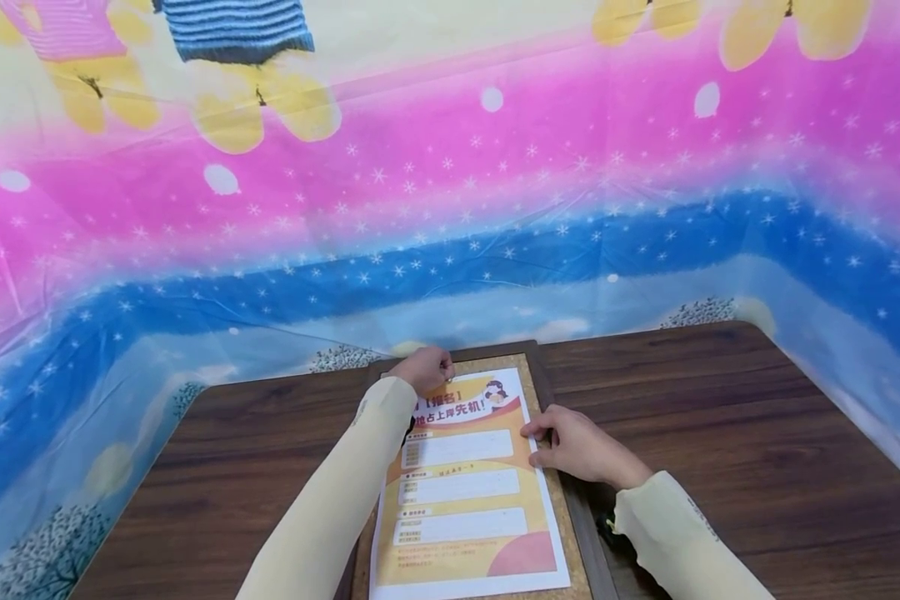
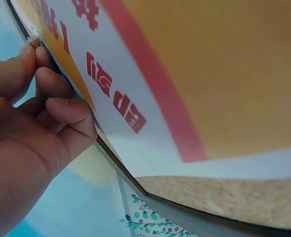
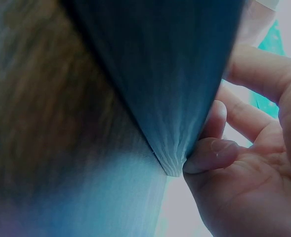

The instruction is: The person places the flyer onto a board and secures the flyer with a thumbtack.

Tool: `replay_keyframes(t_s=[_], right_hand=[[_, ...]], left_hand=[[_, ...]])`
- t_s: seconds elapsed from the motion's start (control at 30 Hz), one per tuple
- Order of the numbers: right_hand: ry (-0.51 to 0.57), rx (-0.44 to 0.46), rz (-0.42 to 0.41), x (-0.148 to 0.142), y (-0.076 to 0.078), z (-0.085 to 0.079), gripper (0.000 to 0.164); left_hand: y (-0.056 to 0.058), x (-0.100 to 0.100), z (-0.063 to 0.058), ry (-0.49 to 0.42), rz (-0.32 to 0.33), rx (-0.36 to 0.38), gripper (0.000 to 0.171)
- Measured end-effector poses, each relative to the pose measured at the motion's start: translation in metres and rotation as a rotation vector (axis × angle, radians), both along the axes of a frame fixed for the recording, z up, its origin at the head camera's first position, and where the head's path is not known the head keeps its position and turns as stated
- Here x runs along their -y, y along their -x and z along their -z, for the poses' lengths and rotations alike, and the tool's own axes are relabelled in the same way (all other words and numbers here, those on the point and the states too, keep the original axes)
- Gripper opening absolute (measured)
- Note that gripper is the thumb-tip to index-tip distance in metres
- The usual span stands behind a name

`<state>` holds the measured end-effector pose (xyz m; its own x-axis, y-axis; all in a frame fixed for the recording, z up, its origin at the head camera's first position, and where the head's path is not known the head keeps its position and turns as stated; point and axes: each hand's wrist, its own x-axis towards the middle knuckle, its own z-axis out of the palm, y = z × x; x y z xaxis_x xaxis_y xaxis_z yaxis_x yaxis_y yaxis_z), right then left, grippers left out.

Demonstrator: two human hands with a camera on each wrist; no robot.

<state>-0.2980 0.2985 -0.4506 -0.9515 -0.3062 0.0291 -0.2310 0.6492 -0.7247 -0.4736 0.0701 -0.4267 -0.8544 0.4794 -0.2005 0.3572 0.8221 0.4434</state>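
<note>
A printed poster (image 1: 461, 492), yellow, white and red, lies on a framed cork board (image 1: 562, 508). At the poster's top edge my left hand (image 1: 422, 369) pinches a small shiny pin (image 2: 34, 40) between thumb and forefinger; its exact shape is mostly hidden. The other left fingers curl beside the frame in the left wrist view. My right hand (image 1: 581, 446) rests at the poster's right edge, its forefinger and thumb apart and touching the paper. In the right wrist view, its fingers (image 3: 214, 155) are beside the dark frame side (image 3: 160, 74).
The board lies on a dark wood-grain table (image 1: 682, 400), its top near the table's far edge. Behind hangs a pink and blue printed cloth (image 1: 420, 208), which also runs along both sides. A dark band (image 1: 617, 533) is at the right wrist.
</note>
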Motion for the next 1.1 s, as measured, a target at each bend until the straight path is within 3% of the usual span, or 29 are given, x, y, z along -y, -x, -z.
replay_keyframes(t_s=[0.63,1.1], right_hand=[[0.006,0.028,0.009,-0.001,0.001,0.0,0.033],[0.005,0.034,0.018,0.0,0.002,0.001,0.033]], left_hand=[[-0.004,-0.005,-0.002,0.077,-0.019,-0.05,0.013],[-0.004,-0.011,-0.004,0.148,-0.034,-0.034,0.021]])
